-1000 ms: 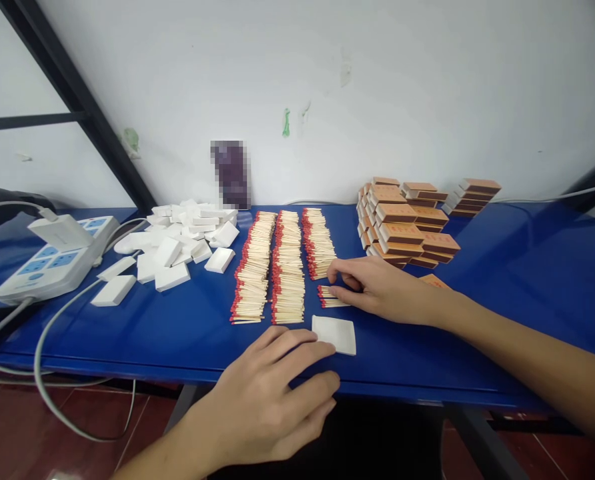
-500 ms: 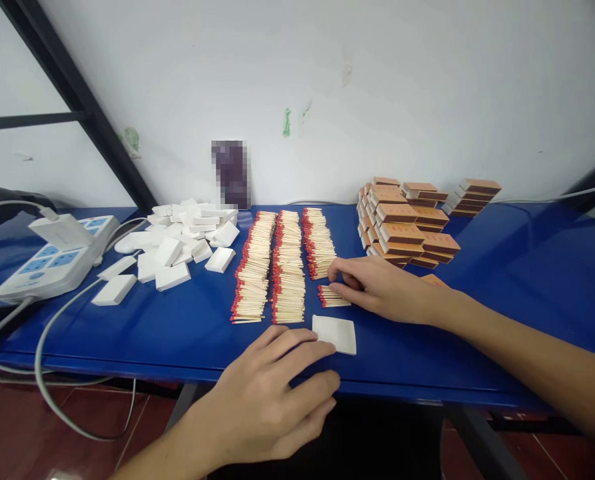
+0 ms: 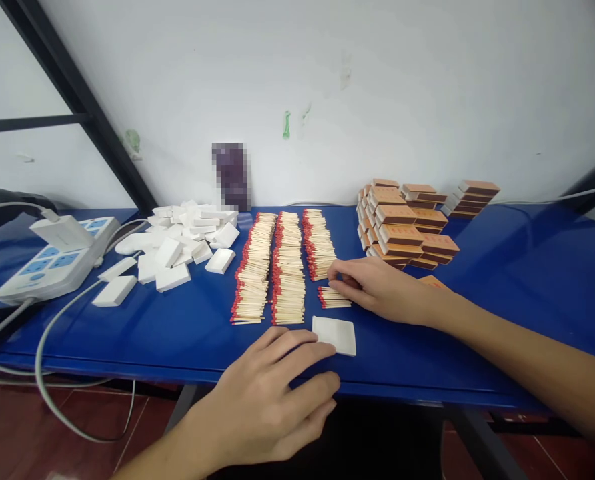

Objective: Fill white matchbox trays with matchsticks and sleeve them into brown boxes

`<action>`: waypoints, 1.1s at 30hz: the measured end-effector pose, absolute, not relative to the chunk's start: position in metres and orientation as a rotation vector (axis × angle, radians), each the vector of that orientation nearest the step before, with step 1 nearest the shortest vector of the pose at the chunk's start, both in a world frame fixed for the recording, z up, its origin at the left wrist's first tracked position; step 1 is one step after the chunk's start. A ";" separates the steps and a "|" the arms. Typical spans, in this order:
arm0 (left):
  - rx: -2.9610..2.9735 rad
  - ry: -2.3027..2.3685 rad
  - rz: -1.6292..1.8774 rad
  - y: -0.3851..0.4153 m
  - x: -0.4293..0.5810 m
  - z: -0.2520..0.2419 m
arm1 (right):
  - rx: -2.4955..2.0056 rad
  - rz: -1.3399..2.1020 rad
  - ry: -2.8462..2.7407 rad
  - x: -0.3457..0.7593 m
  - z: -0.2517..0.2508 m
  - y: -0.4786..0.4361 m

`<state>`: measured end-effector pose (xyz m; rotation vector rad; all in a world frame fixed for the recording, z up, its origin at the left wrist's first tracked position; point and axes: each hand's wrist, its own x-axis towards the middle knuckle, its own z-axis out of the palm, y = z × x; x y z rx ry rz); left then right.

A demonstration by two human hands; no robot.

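The right hand (image 3: 377, 290) lies on the blue table (image 3: 502, 300) with its fingers curled over the right-hand end of a small bunch of matches (image 3: 332, 298), which rests flat on the tabletop just near of the rightmost of three long rows of matches (image 3: 287, 267), red heads pointing left; the thumb is hidden, so I cannot tell whether the bunch is pinched or only touched. The left hand (image 3: 272, 393) is loosely open at the near edge, holding nothing, its index fingertip at the near-left corner of a single white tray (image 3: 335, 335) that sits flat just near of the bunch. For this gathering to go well, I judge the fingers should square the sticks against the table so all heads face one way and the ends line up, then close from both sides low on the bunch instead of from above, since loose sticks will roll and fan out. The far row lies close, so the fingertips should keep clear of it to avoid dragging extra sticks along. The left fingertip looks well placed to steady the light tray, which would slide easily on the smooth top. A heap of white trays (image 3: 182, 240) lies far left and stacked orange sleeves (image 3: 402, 227) far right
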<state>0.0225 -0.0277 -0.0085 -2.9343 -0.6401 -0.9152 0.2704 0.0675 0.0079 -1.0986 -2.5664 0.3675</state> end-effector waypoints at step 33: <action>-2.931 -0.647 -0.957 -0.028 0.021 -0.007 | -1.147 0.571 -2.551 0.267 0.018 0.048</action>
